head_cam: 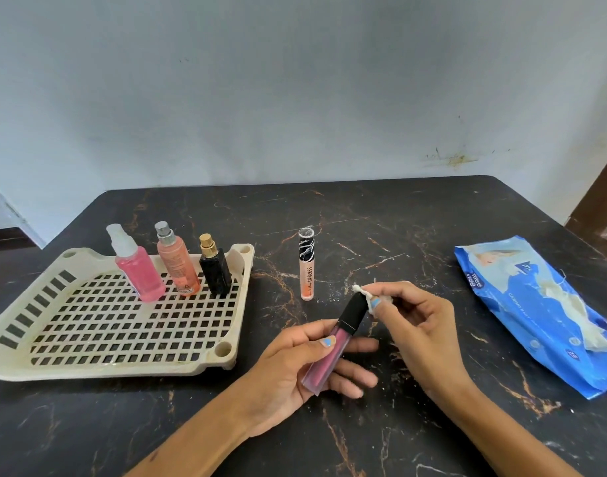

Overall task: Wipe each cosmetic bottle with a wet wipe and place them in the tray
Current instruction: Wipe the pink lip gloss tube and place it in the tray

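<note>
fingers of left hand [295,359] grip pink tube [324,356] — right hand [415,325] pinches wipe [364,293] on its cap

The peach lip gloss tube [307,273] standing on the tabletop [381,228] carries the word "LIPGLOSS" in black capitals running up its side; a line of thin script beside it is too small to read. The blue wet wipe pack [536,315] shows the brand "mee mee" in white near its far end, seen upside down, and again partly at its right edge. Smaller print on the pack and the label on the orange spray bottle [178,261] cannot be read.
</note>
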